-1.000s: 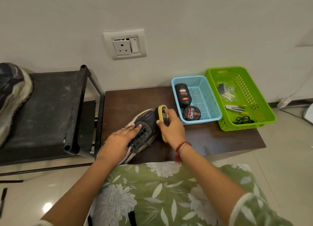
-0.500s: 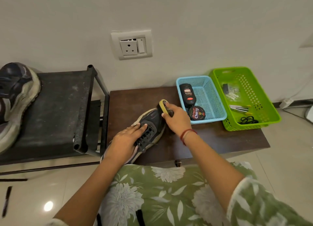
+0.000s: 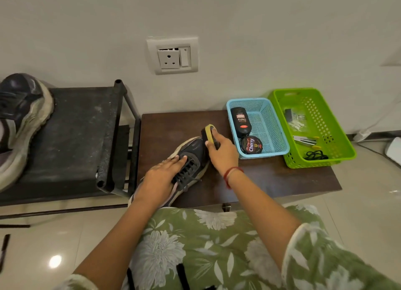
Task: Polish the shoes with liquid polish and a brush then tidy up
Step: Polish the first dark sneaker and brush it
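Right-hand fingers (image 3: 214,136) are curled over the yellow back of the brush (image 3: 208,131), with the thumb on the near side; the right hand (image 3: 223,154) grips it fully. The dark bristles face left and meet the toe of the shoe (image 3: 195,147). Left-hand fingers (image 3: 174,161) lie straight and flat across the laces; the left hand (image 3: 161,176) presses the shoe down and grips nothing.

The shoe rests at centre frame on the dark table (image 3: 282,181). Its long axis runs from lower left to upper right. The toe points to the upper right, toward the blue basket (image 3: 281,137), and the heel sits at the table's near left edge. The brush stands roughly upright in the frame, across the toe.

Status, as judged: the brushing step is in hand on this shoe. The liquid polish bottle (image 3: 240,121) and a polish tin (image 3: 251,145) lie in the blue basket, so application seems finished here. A second shoe (image 3: 19,120) sits on the black rack (image 3: 76,137) at far left; whether it has been polished cannot be told. Remaining: finish brushing, treat the second shoe if needed, return the brush, clear the table.
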Motion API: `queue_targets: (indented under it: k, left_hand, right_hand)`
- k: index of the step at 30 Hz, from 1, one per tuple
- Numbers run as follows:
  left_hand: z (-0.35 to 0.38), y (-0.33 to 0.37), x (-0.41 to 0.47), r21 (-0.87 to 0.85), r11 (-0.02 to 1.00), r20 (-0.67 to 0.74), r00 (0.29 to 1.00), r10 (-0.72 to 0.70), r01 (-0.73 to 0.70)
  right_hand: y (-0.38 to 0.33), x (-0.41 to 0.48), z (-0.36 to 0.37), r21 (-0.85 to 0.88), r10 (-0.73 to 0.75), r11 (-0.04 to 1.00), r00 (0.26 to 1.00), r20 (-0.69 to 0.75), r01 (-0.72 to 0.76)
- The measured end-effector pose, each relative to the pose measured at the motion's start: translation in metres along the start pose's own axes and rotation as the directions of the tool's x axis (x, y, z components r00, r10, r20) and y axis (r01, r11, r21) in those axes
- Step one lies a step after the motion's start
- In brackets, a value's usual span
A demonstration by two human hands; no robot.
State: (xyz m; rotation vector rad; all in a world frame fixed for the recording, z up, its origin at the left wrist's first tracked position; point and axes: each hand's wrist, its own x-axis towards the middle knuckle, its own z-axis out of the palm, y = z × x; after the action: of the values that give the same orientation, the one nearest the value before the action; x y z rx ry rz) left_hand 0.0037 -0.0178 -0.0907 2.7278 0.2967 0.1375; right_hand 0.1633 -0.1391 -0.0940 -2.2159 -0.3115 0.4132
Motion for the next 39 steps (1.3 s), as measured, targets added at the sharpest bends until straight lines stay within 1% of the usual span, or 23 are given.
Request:
queue_targets:
  k: [2,4,5,7,9,11,12,13,14,15,16,18,19,21,24,26,28,30,31,33,34,37,39]
  left_hand:
    - [0.001,-0.001,0.0,-0.001,1.0,-0.005,1.0,-0.005,0.005]
    - [0.002,-0.003,0.0,0.011,1.0,0.002,1.0,0.003,-0.003]
    - [0.002,-0.004,0.0,0.018,1.0,0.009,1.0,0.006,-0.007]
    - [0.003,-0.004,-0.001,0.034,0.999,0.021,1.0,0.005,-0.005]
    - [0.0,-0.003,-0.003,0.039,0.999,0.026,1.0,0.007,-0.008]
    - [-0.001,-0.002,-0.002,0.03,0.999,0.028,0.999,0.015,-0.016]
    - [-0.002,-0.002,-0.001,0.023,1.0,0.042,0.999,0.016,-0.017]
    - [-0.002,-0.002,0.0,0.017,1.0,0.053,0.999,0.012,-0.013]
    - [-0.002,-0.003,0.0,0.014,1.0,0.05,0.999,0.007,-0.008]
    - [-0.002,-0.003,0.001,0.009,1.0,0.048,0.999,0.005,-0.006]
    - [-0.001,-0.003,0.002,0.004,1.0,0.039,0.999,0.006,-0.006]
    - [-0.002,-0.002,0.002,-0.011,1.0,0.049,0.999,-0.003,0.003]
    - [-0.003,0.0,0.001,-0.019,1.0,0.067,0.998,-0.016,0.017]
    - [-0.005,0.001,-0.001,-0.007,1.0,0.108,0.994,-0.027,0.028]
    - [-0.009,0.002,-0.003,-0.007,0.999,0.111,0.992,-0.053,0.054]
    - [-0.009,0.003,-0.001,-0.001,0.998,0.131,0.989,-0.062,0.063]
    - [-0.009,0.003,0.001,0.001,0.998,0.142,0.988,-0.062,0.062]
    - [-0.01,0.003,0.003,-0.017,0.998,0.117,0.991,-0.066,0.068]
    - [-0.01,0.002,0.003,-0.043,0.995,0.097,0.992,-0.086,0.091]
    - [-0.01,0.003,0.0,-0.11,0.978,0.063,0.983,-0.173,0.179]
    - [-0.009,0.004,0.0,-0.093,0.97,0.047,0.975,-0.219,0.222]
    - [-0.005,0.005,0.001,0.154,0.926,0.018,0.936,-0.351,0.344]
    - [-0.004,0.005,0.001,0.196,0.909,0.0,0.927,-0.375,0.368]
  right_hand:
    - [0.013,-0.035,0.011,0.14,0.061,0.989,0.998,-0.035,-0.055]
    - [0.028,-0.08,0.027,0.274,0.125,0.955,0.992,-0.028,-0.113]
    - [0.031,-0.095,0.033,0.312,0.146,0.941,0.989,-0.02,-0.133]
    - [0.028,-0.093,0.035,0.355,0.168,0.926,0.983,-0.075,-0.131]
    - [0.015,-0.056,0.025,0.293,0.119,0.953,0.986,-0.117,-0.08]
    - [-0.005,-0.01,0.008,0.134,0.031,0.991,0.999,-0.042,-0.025]
    - [-0.014,0.007,0.002,0.058,0.019,0.998,1.0,0.01,-0.019]
    - [-0.017,0.014,-0.001,0.02,0.029,0.999,0.999,0.034,-0.029]
    - [-0.018,0.013,0.0,0.023,0.041,0.999,0.999,0.022,-0.042]
    - [-0.012,0.003,0.004,0.084,0.063,0.995,0.998,-0.013,-0.061]
    - [-0.001,-0.015,0.01,0.193,0.085,0.979,0.995,-0.056,-0.073]
    - [0.026,-0.067,0.028,0.389,0.141,0.916,0.986,-0.094,-0.094]
    - [0.037,-0.093,0.036,0.409,0.147,0.907,0.985,-0.086,-0.1]
    - [0.044,-0.109,0.044,0.381,0.138,0.921,0.982,-0.126,-0.081]
    - [0.022,-0.065,0.03,0.265,0.06,0.964,0.983,-0.171,-0.012]
    - [0.001,-0.021,0.013,0.168,0.026,0.986,0.995,-0.092,-0.01]
    - [-0.016,0.014,-0.002,0.024,0.02,0.999,0.999,0.051,-0.021]
    - [-0.022,0.028,-0.008,-0.092,-0.014,0.995,0.986,0.163,0.029]
    - [-0.021,0.026,-0.009,-0.084,-0.031,0.995,0.985,0.169,0.045]
    - [-0.011,0.009,-0.012,-0.016,-0.083,0.996,0.989,0.12,0.086]
    - [-0.005,-0.003,-0.013,-0.013,-0.123,0.992,0.988,0.09,0.124]
    - [0.002,-0.028,-0.023,-0.089,-0.27,0.957,0.96,0.07,0.275]
    - [-0.002,-0.043,-0.028,-0.16,-0.381,0.899,0.907,0.179,0.408]
